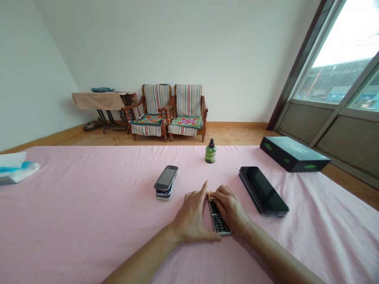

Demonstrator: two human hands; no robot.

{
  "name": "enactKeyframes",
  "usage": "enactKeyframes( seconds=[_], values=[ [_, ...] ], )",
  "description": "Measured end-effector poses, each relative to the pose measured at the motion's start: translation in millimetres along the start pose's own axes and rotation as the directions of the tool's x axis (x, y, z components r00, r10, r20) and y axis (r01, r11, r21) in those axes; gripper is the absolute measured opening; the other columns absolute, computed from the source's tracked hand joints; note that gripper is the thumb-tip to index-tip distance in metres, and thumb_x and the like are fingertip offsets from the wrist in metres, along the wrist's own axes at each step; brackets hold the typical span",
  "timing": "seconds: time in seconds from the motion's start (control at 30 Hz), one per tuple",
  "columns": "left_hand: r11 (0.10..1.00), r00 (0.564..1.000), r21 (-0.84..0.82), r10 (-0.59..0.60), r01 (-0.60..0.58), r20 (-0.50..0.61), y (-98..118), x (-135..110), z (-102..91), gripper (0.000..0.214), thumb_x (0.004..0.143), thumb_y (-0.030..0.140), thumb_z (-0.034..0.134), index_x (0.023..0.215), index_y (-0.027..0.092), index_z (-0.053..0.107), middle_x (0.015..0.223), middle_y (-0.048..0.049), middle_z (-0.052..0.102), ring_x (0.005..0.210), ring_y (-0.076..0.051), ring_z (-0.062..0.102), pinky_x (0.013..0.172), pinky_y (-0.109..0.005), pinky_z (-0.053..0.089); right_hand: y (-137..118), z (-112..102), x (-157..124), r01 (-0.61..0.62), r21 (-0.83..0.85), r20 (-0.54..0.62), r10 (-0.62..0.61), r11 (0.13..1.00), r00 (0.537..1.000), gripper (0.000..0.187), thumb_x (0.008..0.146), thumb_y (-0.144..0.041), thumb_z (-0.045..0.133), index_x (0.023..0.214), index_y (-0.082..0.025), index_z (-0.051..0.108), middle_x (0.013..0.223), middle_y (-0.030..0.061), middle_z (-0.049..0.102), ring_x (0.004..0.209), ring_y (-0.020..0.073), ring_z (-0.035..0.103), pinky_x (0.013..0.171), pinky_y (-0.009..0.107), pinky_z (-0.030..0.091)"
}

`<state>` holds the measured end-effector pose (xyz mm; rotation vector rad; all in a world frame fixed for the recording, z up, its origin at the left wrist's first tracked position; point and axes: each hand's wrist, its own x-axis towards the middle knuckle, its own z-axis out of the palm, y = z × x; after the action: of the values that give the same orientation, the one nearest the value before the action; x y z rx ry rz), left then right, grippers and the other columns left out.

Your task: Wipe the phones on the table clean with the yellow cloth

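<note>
A dark keypad phone (219, 221) with a pale rim lies face up on the pink cloth, between both hands. My left hand (191, 215) is spread along its left side. Its thumb touches the phone's near end, and the index finger stretches up beside the far end. With fingers closed, my right hand (227, 205) presses a small yellow cloth (211, 196) onto the top of the phone; most of the cloth is hidden under the fingers. To the left sits a stack of phones (166, 178), a grey touchscreen phone uppermost.
On the right lies a stack of black tablets (264, 191), with a black box (293, 154) behind it. A green bottle (211, 152) with a black cap stands near the far edge. At far left is a tissue pack (17, 173). Two wooden chairs (188, 100) stand beyond the pink cloth (89, 213).
</note>
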<state>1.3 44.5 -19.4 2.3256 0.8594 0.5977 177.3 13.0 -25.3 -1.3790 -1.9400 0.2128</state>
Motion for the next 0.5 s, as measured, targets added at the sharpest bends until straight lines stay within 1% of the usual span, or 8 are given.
enactKeyframes(
  seconds=[0.1, 0.2, 0.27, 0.37, 0.5],
  values=[
    [1.0, 1.0, -0.007, -0.009, 0.009, 0.009, 1, -1, -0.8, 0.149, 0.043, 0.04, 0.092, 0.151, 0.027, -0.008, 0.138, -0.0137, 0.044, 0.123, -0.038, 0.042, 0.105, -0.055, 0.029, -2, -3, 1, 0.039, 0.029, 0.038, -0.04, 0.999, 0.998, 0.023, 0.094, -0.012, 0.045, 0.088, -0.018, 0.067, 0.082, 0.0056, 0.057, 0.079, 0.0187, 0.051, 0.07, 0.032, 0.047],
    [1.0, 1.0, -0.015, 0.006, -0.005, 0.019, 3, -1, -2.4, 0.143, 0.049, 0.041, 0.089, 0.151, 0.027, -0.009, 0.135, -0.0124, 0.047, 0.122, -0.038, 0.042, 0.105, -0.055, 0.029, -12, -10, -11, 0.04, 0.068, 0.141, -0.049, 0.997, 0.989, 0.025, 0.095, -0.011, 0.043, 0.088, -0.019, 0.066, 0.083, 0.0061, 0.058, 0.08, 0.0193, 0.051, 0.069, 0.032, 0.048],
    [1.0, 1.0, -0.017, 0.002, -0.001, 0.021, 5, -1, -3.6, 0.141, 0.051, 0.042, 0.088, 0.151, 0.027, -0.01, 0.134, -0.0122, 0.047, 0.122, -0.037, 0.042, 0.105, -0.054, 0.029, -18, -15, -19, 0.038, 0.094, 0.19, -0.056, 0.995, 0.98, 0.026, 0.094, -0.007, 0.042, 0.09, -0.019, 0.066, 0.087, 0.0067, 0.059, 0.082, 0.0201, 0.051, 0.069, 0.032, 0.048],
    [1.0, 1.0, -0.01, -0.01, 0.01, 0.028, 6, -1, -4.7, 0.141, 0.051, 0.042, 0.089, 0.151, 0.029, -0.011, 0.134, -0.0112, 0.046, 0.122, -0.036, 0.042, 0.105, -0.053, 0.029, -20, -17, -24, 0.012, 0.123, 0.216, -0.038, 0.992, 0.976, 0.024, 0.092, -0.005, 0.045, 0.091, -0.019, 0.064, 0.093, 0.0072, 0.06, 0.086, 0.0208, 0.052, 0.071, 0.032, 0.049],
    [0.999, 0.999, -0.001, -0.039, 0.039, 0.026, 7, -3, -4.6, 0.149, 0.046, 0.036, 0.093, 0.15, 0.031, -0.014, 0.137, -0.0091, 0.044, 0.124, -0.035, 0.04, 0.107, -0.05, 0.029, -8, -12, -12, -0.007, 0.06, 0.196, -0.005, 0.998, 0.981, 0.022, 0.091, -0.005, 0.046, 0.094, -0.019, 0.063, 0.09, 0.0074, 0.059, 0.084, 0.0211, 0.052, 0.073, 0.033, 0.049]
  ],
)
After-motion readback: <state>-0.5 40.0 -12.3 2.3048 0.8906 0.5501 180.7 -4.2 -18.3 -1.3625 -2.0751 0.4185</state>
